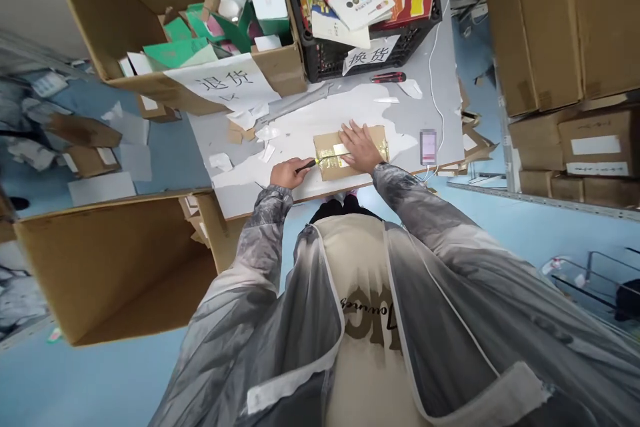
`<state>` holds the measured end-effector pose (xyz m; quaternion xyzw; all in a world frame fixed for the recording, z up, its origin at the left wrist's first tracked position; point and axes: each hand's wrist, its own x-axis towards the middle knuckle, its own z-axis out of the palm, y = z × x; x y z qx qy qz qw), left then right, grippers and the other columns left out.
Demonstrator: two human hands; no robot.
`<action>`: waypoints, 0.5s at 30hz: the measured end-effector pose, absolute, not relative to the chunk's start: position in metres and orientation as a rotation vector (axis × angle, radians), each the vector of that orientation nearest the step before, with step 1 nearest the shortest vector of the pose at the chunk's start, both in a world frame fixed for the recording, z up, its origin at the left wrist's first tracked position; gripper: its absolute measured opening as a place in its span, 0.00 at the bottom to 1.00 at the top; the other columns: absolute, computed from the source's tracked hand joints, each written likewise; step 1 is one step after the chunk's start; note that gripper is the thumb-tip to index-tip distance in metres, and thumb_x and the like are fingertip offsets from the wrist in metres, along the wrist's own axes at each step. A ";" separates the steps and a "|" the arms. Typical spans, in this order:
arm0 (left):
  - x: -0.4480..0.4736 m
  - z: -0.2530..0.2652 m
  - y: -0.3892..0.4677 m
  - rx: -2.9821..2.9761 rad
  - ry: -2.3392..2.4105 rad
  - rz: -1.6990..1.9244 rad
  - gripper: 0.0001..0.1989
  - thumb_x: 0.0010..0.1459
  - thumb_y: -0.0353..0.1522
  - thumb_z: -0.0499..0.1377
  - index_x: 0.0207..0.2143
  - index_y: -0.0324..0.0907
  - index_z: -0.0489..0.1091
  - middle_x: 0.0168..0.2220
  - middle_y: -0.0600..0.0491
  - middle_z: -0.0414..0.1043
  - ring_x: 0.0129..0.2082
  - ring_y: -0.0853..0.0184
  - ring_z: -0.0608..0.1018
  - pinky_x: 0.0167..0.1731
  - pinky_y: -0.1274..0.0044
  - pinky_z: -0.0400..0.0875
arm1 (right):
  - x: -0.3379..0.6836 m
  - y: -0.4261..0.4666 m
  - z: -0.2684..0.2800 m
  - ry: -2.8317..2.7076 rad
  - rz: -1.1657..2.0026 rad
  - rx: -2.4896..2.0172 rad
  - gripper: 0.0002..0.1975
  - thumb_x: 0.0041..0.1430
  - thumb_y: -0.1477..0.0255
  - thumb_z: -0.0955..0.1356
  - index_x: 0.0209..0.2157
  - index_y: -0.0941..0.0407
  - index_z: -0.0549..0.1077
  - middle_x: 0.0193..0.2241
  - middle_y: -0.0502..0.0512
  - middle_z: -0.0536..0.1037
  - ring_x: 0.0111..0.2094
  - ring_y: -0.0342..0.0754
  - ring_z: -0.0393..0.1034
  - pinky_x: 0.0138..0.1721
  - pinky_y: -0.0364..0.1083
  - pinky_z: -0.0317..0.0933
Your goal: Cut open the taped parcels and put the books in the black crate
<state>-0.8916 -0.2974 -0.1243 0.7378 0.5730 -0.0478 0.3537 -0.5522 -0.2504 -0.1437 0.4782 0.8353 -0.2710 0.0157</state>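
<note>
A flat cardboard parcel (329, 172) with yellowish tape lies on the counter (237, 190) near its front edge, directly under the fingers of the right hand (363, 149), which are spread across its upper face. The left hand (286, 174) is just beside the parcel's left end, its fingers wrapped around the dark handle of a slim tool (307, 165) whose shaft reaches over the tape toward the right hand. To the right is a phone (428, 147); farther back lie a red-and-black cutter (389, 77) and, behind it, a black crate (313, 65) of booklets.
</note>
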 end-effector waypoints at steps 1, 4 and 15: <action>-0.891 -0.126 -0.298 1.900 1.485 -0.102 0.30 0.83 0.47 0.54 0.78 0.54 0.81 0.62 0.45 0.88 0.55 0.51 0.85 0.48 0.70 0.73 | -0.552 -0.245 -0.146 2.586 -0.848 1.474 0.46 0.84 0.53 0.69 0.91 0.58 0.55 0.90 0.71 0.54 0.92 0.76 0.35 0.87 0.85 0.23; -0.885 -0.126 -0.305 1.894 1.504 -0.063 0.29 0.84 0.47 0.54 0.77 0.53 0.82 0.63 0.44 0.87 0.58 0.48 0.84 0.49 0.69 0.73 | -0.547 -0.236 -0.146 2.540 -0.843 1.442 0.49 0.84 0.50 0.69 0.91 0.61 0.53 0.89 0.73 0.56 0.90 0.78 0.41 0.89 0.81 0.25; -0.895 -0.125 -0.376 1.679 1.695 0.033 0.33 0.85 0.50 0.51 0.79 0.50 0.79 0.61 0.40 0.90 0.61 0.46 0.87 0.55 0.68 0.78 | -0.543 -0.252 -0.135 2.426 -0.777 1.450 0.53 0.83 0.49 0.69 0.93 0.61 0.48 0.89 0.74 0.53 0.88 0.84 0.41 0.88 0.83 0.30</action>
